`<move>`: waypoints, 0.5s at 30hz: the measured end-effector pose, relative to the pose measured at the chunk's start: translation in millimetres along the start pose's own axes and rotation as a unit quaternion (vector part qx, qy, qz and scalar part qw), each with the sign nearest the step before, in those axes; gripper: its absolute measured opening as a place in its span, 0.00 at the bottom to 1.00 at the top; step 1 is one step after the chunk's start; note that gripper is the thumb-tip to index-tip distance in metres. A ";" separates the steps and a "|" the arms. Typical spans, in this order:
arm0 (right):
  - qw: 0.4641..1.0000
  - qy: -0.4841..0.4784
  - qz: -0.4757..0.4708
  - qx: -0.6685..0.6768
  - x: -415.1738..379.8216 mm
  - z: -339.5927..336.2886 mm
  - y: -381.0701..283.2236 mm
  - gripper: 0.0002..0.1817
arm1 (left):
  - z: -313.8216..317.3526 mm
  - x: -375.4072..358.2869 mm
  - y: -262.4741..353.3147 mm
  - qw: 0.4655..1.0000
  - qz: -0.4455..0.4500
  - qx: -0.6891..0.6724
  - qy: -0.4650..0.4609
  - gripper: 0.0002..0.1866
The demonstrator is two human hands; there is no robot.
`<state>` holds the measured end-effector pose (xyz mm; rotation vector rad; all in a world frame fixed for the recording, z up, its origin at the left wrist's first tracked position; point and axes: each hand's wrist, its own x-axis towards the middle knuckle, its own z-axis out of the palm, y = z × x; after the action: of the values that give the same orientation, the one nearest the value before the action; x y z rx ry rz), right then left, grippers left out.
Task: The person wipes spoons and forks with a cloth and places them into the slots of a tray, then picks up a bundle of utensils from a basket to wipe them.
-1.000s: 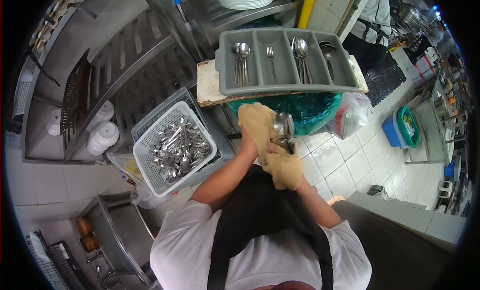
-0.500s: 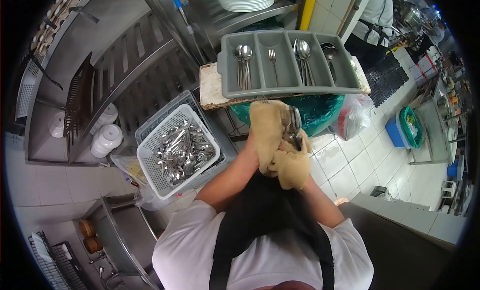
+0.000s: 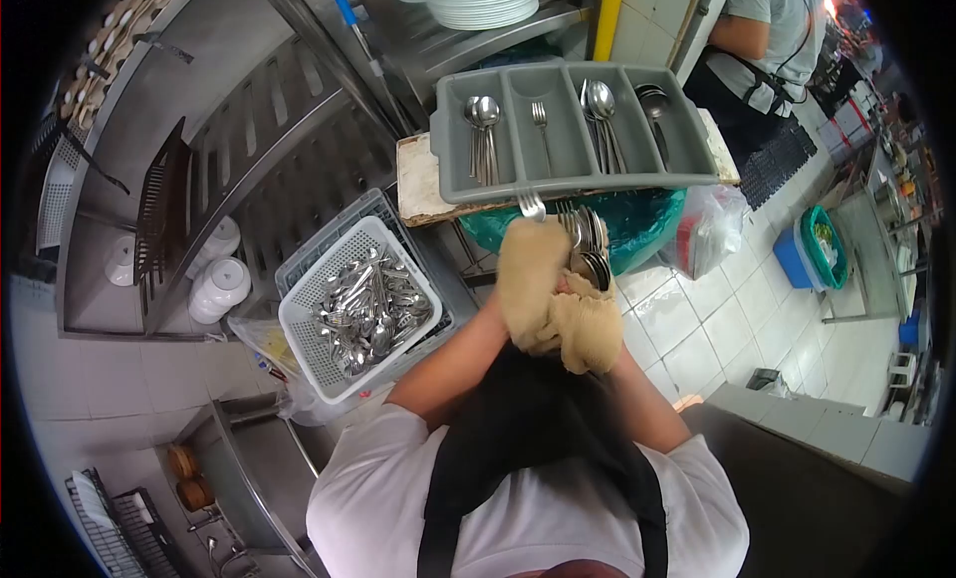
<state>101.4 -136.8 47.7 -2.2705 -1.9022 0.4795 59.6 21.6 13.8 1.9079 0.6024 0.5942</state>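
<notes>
My left hand [image 3: 504,317], mostly covered by a tan cloth [image 3: 536,264], is closed around a fork [image 3: 532,207] whose tines stick out of the top. Beside it, my right hand [image 3: 568,282] grips a bunch of spoons and forks [image 3: 590,244], with more of the cloth draped over it. Most of the fingers on both hands are hidden. Just beyond them stands a grey cutlery tray [image 3: 578,187]. Its compartments hold spoons [image 3: 485,115], a fork [image 3: 540,125], more long spoons [image 3: 601,105] and dark-looking spoons [image 3: 653,105].
A white perforated basket [image 3: 299,344] full of mixed cutlery sits on a grey crate at left. White plates [image 3: 483,2] are stacked at the back, cups [image 3: 221,282] on the left rack. A blue bin [image 3: 793,259] stands on the right floor. Another person [image 3: 767,40] is at upper right.
The fork's tines now rise above the cloth in my left hand. The bunch in my right hand shows more fully. The person at upper right shows more in view.
</notes>
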 end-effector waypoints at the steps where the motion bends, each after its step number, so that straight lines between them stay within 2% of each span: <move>1: 0.999 -0.032 -0.010 -0.021 0.7 13.6 9.1 0.19 | 14.5 0.9 -16.8 0.951 -0.074 -0.299 0.010 0.12; 2: 0.985 0.093 0.014 0.147 1.3 51.2 18.3 0.19 | 18.6 -0.2 -19.3 0.899 -0.118 -0.422 0.006 0.11; 3: 0.927 0.221 -0.005 0.305 1.8 88.4 27.3 0.18 | 22.6 -1.4 -21.6 0.828 -0.164 -0.536 0.013 0.11; 4: 0.966 0.245 -0.002 0.082 1.6 60.3 15.0 0.15 | 20.4 0.7 -11.8 0.847 -0.184 -0.499 0.000 0.10; 5: 0.952 0.304 -0.032 0.016 8.9 54.1 24.0 0.14 | 18.3 2.9 2.8 0.941 -0.094 -0.321 -0.058 0.08; 6: 0.928 0.365 -0.053 -0.053 16.5 47.6 33.0 0.13 | 16.1 5.6 17.5 0.995 0.016 -0.060 -0.076 0.07; 7: 0.927 0.374 -0.031 0.026 20.8 49.9 41.2 0.12 | 13.8 8.4 32.4 0.983 0.116 0.134 -0.047 0.06; 8: 0.919 0.379 -0.008 0.106 22.1 52.4 46.0 0.12 | 22.7 -4.5 34.3 0.997 0.054 -0.034 -0.043 0.06; 9: 0.914 0.334 0.023 0.229 21.1 52.3 49.5 0.13 | 28.7 -12.4 35.1 0.979 -0.012 -0.202 -0.037 0.05; 11: 0.837 0.270 0.110 0.463 18.9 52.8 56.3 0.17 | 30.6 21.0 2.3 0.889 -0.098 -0.439 -0.085 0.09; 12: 0.808 0.252 0.164 0.506 20.1 31.5 40.2 0.17 | 31.4 37.2 -13.8 0.823 -0.148 -0.540 -0.093 0.10; 13: 0.775 0.234 0.214 0.547 20.8 18.0 32.3 0.17 | 18.2 45.3 -1.1 0.831 -0.233 -0.484 -0.146 0.15; 14: 0.821 0.287 0.134 0.475 26.5 48.0 51.2 0.17 | 16.3 48.9 20.8 0.905 -0.223 -0.335 -0.137 0.16; 15: 0.851 0.345 0.058 0.391 32.4 76.7 69.9 0.17 | 15.3 48.6 44.0 0.954 -0.208 -0.173 -0.125 0.17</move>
<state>146.0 -125.7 -50.8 -1.6626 -0.9590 0.2989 112.5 26.2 55.2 1.4386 0.6608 0.1654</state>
